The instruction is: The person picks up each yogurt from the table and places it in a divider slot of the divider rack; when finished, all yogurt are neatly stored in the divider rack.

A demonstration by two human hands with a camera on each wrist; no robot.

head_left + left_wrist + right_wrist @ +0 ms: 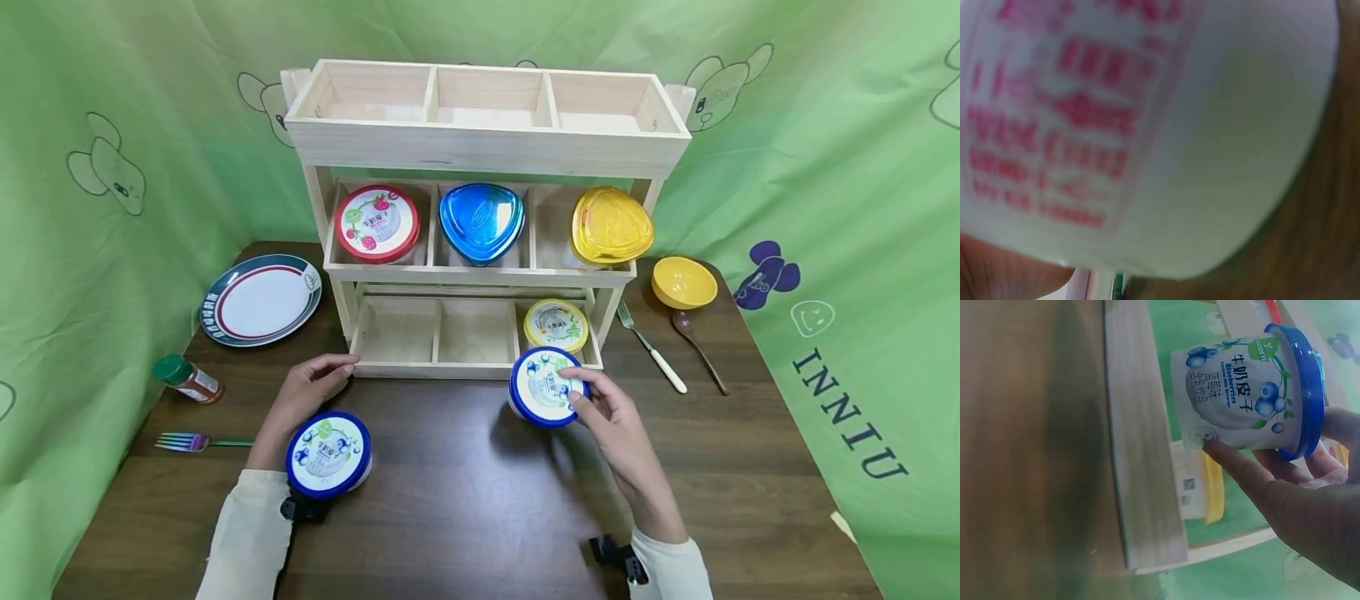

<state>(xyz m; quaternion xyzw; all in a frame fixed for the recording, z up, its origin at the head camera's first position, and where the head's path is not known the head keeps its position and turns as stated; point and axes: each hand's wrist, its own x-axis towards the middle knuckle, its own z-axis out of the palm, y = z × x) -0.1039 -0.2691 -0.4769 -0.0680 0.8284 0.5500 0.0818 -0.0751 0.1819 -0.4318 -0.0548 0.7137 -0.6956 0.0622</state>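
Note:
My right hand grips a blueberry milk drink tub with a blue lid, raised above the table at the front right of the wooden shelf. Behind it, a yellow-lidded tub sits in the bottom tier's right compartment. My left hand has its fingers extended, with the fingertips at the bottom tier's front left corner. Beside the left wrist stands another blue-lidded tub; its white side fills most of the left wrist view, blurred.
The middle tier holds a red-lidded tub, a blue-lidded jar and a yellow-lidded jar. On the left are a plate, a spice jar and a fork. On the right are a yellow bowl, a white-handled fork and a spoon.

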